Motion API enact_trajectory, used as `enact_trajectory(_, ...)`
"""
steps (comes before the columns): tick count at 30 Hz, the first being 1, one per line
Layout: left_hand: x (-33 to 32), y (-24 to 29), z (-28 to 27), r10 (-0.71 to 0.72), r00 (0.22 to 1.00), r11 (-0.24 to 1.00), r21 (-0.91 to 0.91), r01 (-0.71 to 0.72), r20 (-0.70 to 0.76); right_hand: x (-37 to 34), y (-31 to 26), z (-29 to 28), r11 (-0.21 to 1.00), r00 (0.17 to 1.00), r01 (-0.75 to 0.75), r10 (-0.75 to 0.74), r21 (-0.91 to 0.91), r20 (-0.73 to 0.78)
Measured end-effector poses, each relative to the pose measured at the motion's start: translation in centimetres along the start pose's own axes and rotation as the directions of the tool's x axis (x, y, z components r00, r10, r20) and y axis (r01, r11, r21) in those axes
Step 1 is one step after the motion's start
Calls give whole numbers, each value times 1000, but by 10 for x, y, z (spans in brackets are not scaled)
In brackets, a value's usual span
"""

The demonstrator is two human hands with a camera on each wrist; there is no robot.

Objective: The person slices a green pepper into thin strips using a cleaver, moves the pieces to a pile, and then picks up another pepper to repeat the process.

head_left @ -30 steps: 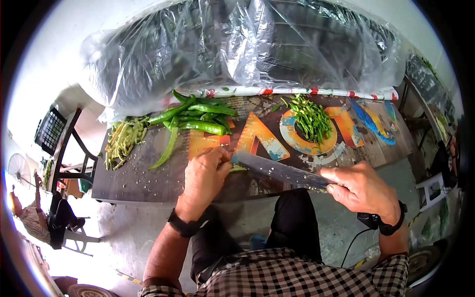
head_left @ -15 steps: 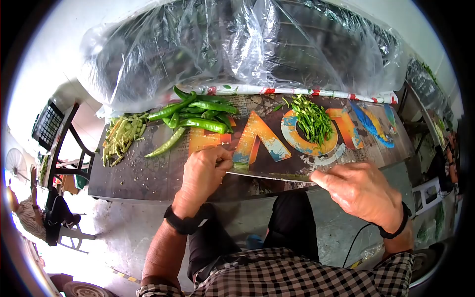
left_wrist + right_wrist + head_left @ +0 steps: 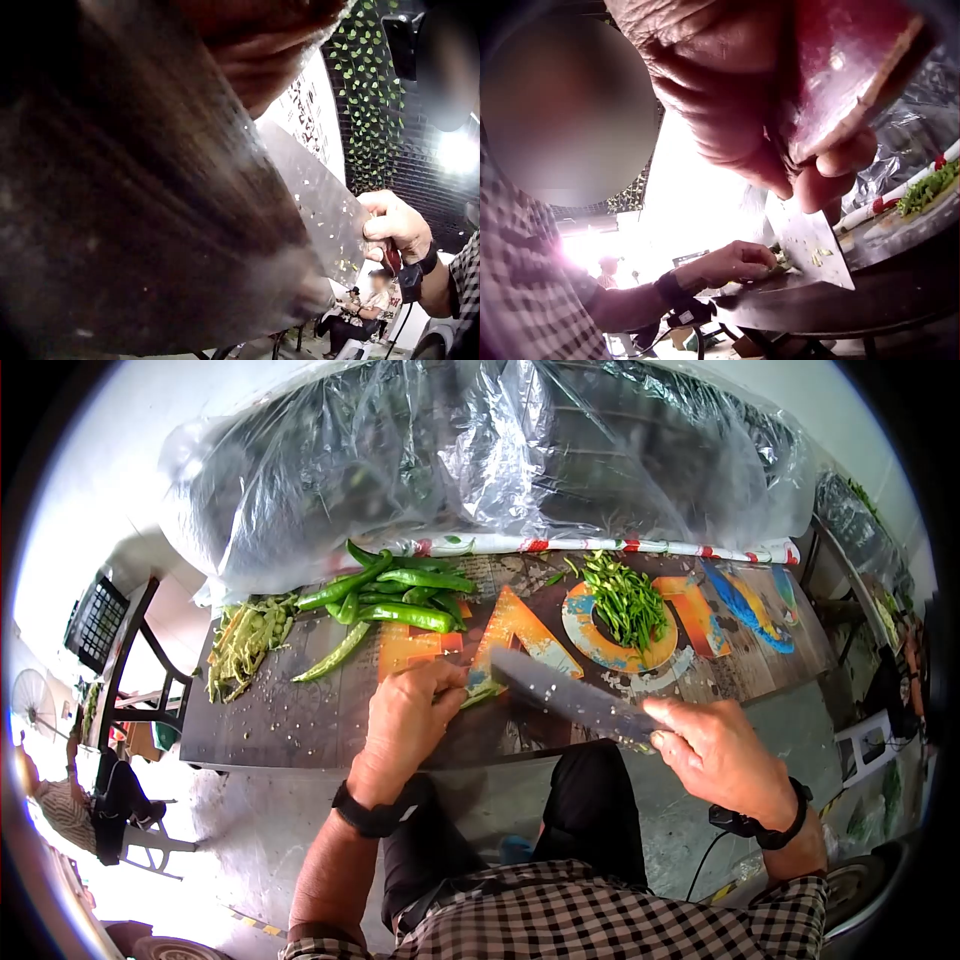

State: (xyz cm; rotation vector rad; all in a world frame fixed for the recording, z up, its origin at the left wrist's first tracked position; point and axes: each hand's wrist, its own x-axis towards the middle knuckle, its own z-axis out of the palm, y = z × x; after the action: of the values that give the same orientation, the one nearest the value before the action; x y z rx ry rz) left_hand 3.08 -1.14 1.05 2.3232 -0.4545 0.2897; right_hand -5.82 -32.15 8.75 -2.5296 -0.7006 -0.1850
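My left hand [image 3: 405,720] is over the table's front part, fingers curled on a pale green piece of pepper [image 3: 483,692] that peeks out beside the fingertips. In my right hand [image 3: 730,760] I grip a broad cleaver [image 3: 570,698], its dark blade tilted so the flat face shows, its tip just right of the pepper piece. Small pale bits stick to the blade [image 3: 810,244] in the right wrist view. The cleaver's reddish handle [image 3: 390,259] shows in the left wrist view. Whole green peppers [image 3: 415,617] lie heaped behind my left hand.
Shredded green pepper [image 3: 625,600] is piled at the back right of the patterned table [image 3: 300,730]. Pale stringy pepper cores [image 3: 245,645] lie at the left, near a single split pepper [image 3: 335,653]. Plastic sheeting [image 3: 480,450] covers something large behind. A seated person [image 3: 70,805] is at far left.
The cleaver went down edge-first beside my left fingers, then came up and tilted again. The split pepper at the left swung round a little. My left hand stays at nearly the same spot.
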Motion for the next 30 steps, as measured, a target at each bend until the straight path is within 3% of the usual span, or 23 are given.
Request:
enact_trajectory(3, -3, 4, 0, 49, 999, 994, 101, -47, -22, -2, 3, 0, 992, 995, -93, 95, 82, -20)
enact_trajectory(5, -2, 6, -2, 178, 982, 967, 199, -162, -66, -5, 7, 1, 962, 980, -197, 200, 190, 7)
enact_trajectory(8, -1, 16, -4, 275, 956, 931, 279, -237, -106, -6, 1, -3, 781, 926, -371, 351, 502, 139)
enact_trajectory(11, -4, 17, 0, 238, 969, 952, 213, -220, -62, -15, 5, -4, 650, 887, -456, 382, 608, 258)
enact_trajectory(14, -3, 11, 4, 253, 967, 957, 148, -249, -11, -20, 4, -1, 624, 876, -477, 397, 619, 275)
enact_trajectory(20, 0, 14, 1, 238, 970, 958, 153, -242, 44, -33, 5, 8, 414, 822, -553, 415, 723, 391)
enact_trajectory(24, 2, 12, 6, 176, 982, 958, 217, -185, 63, -41, 9, 13, 430, 822, -555, 416, 712, 389)
enact_trajectory(27, 2, 10, 6, 302, 950, 884, 351, -308, 75, -40, -1, 9, 440, 799, -598, 385, 669, 461)
enact_trajectory(30, 2, 8, 13, 193, 981, 946, 267, -187, 4, -35, -5, 14, 435, 801, -599, 353, 673, 484)
